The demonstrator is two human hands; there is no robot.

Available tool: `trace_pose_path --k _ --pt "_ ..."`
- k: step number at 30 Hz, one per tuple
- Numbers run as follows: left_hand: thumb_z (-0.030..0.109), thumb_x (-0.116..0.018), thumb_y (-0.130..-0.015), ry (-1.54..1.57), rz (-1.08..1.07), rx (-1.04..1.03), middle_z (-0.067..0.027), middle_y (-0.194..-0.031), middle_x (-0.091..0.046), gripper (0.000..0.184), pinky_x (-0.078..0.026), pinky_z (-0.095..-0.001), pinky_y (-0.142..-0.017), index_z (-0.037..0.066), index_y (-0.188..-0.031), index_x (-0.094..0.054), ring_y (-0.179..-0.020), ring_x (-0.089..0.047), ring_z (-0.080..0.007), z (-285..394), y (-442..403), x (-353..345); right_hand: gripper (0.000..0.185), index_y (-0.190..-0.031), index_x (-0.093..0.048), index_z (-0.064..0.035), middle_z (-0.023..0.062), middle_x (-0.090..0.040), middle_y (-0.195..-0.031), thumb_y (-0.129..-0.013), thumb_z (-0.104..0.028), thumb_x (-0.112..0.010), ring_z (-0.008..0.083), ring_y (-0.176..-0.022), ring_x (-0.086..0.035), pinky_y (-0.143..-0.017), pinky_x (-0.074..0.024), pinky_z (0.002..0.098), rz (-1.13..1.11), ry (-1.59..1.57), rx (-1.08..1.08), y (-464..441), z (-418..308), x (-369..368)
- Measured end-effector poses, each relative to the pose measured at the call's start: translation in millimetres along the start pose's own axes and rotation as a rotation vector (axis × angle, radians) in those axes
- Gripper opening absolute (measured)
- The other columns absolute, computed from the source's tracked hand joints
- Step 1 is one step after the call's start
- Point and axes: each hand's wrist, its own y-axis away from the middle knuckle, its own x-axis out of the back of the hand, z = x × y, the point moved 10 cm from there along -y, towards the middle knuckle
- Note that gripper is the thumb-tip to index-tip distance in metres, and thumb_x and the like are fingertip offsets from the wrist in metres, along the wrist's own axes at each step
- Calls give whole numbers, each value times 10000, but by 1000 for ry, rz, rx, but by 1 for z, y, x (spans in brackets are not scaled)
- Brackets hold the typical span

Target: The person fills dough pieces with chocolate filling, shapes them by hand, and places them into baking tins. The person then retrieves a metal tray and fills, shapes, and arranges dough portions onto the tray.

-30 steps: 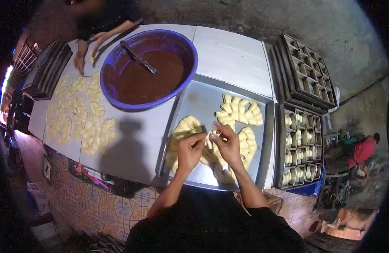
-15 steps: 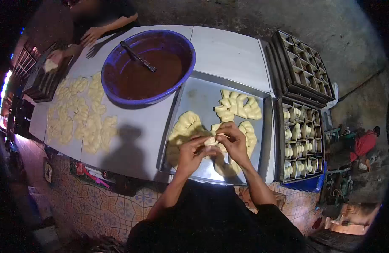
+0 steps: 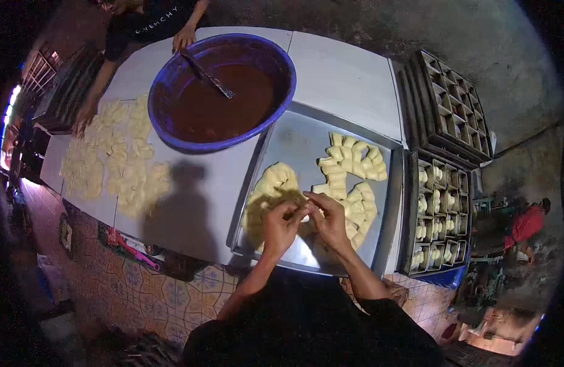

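Note:
My left hand (image 3: 280,227) and my right hand (image 3: 328,223) meet above the near half of a metal tray (image 3: 286,137). The fingers of both are pinched together around a small piece of dough (image 3: 305,218); only a pale bit of it shows between the fingertips. Beneath and beside my hands lie rows of soft yellow dough pieces: one curved row (image 3: 276,180) at the tray's left, another dough row (image 3: 355,156) at the upper right, and more dough (image 3: 360,211) just right of my right hand.
A blue basin (image 3: 288,101) of brown liquid, with a brush (image 3: 207,76) in it, stands beyond the tray. More dough (image 3: 132,177) covers the table's left side, near another person's hand (image 3: 83,119). Divided metal moulds (image 3: 438,214), some holding dough, sit at right beside stacked moulds (image 3: 456,101).
My fingers have closed tighter and hide most of the dough piece. The other person has leaned in, one hand now by the basin's rim and the other at the dough on the left.

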Motion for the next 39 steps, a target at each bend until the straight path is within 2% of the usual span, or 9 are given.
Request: trace_pose_path --k 6,9,12,21,26,27,29,34,39 --pt "-43 -638 -845 283 -67 -60 -92 -1028 -631 235 -527 -264 -778 -25 -1074 -588 -905 -642 -154 -6 -23 -8 510 -1379 -454 -65 66 -594 -1131 -906 -129 -635 146 -960 -573 -814 -486 272 -214 -376 -180 -18 50 -22" --pt "-139 -611 -771 307 -141 -11 -85 -1187 -494 553 -515 -281 -843 15 -1277 -450 -1058 -604 -196 -22 -32 -4 545 -1394 -448 -115 83 -517 -1328 -889 -139 -654 203 -1037 -583 -838 -506 313 -700 -388 -518 -12 62 -53" --pt "-119 -641 -729 186 -17 -130 -92 -1359 -372 744 -443 -334 -970 41 -1382 -321 -1227 -480 -218 -5 -47 18 372 -1191 -622 -52 97 -583 -1274 -824 5 -606 216 -1044 -599 -849 -499 301 -364 -139 -82 -76 60 -32" --pt "-92 -562 -826 49 134 -58 -84 -1207 -538 360 -465 -291 -909 4 -1173 -552 -1108 -541 -187 -44 -43 61 504 -1213 -564 10 169 -534 -1254 -726 125 -501 285 -1204 -504 -943 -454 307 -89 93 -16 -133 85 18" --pt "-71 -544 -874 267 208 39 -100 -996 -622 188 -493 -291 -853 -34 -1053 -583 -902 -642 -189 -56 -29 62 376 -1137 -576 -15 196 -574 -1146 -768 -75 -615 363 -1076 -547 -935 -441 415 -577 813 321 -60 60 -3" --pt "-70 -545 -875 256 175 16 -98 -997 -623 185 -494 -288 -849 -32 -1052 -585 -909 -640 -185 -55 -29 55 382 -1091 -561 -31 175 -584 -1042 -722 -53 -655 357 -999 -568 -835 -473 399 -416 843 549 -46 55 1" --pt "-66 -543 -880 234 92 44 -91 -1008 -626 180 -493 -277 -842 -25 -1049 -592 -915 -638 -172 -47 -31 39 362 -1046 -541 -30 158 -564 -987 -710 -34 -676 343 -933 -575 -785 -474 393 -340 305 -151 -58 87 28" --pt "46 -582 -906 129 -142 -60 -97 -1105 -624 270 -471 -297 -891 -21 -1167 -577 -1043 -597 -168 -3 -23 1 280 -987 -478 -46 85 -487 -1008 -808 6 -687 146 -841 -542 -704 -492 277 109 -193 62 -49 -18 69" --pt "172 -663 -888 190 -99 -254 -166 -1281 -547 462 -426 -348 -979 -46 -1273 -527 -1234 -478 -242 35 -4 -23 547 -1279 -401 -54 50 -493 -1062 -818 11 -688 126 -924 -539 -790 -493 249 195 -276 30 -22 -48 50"
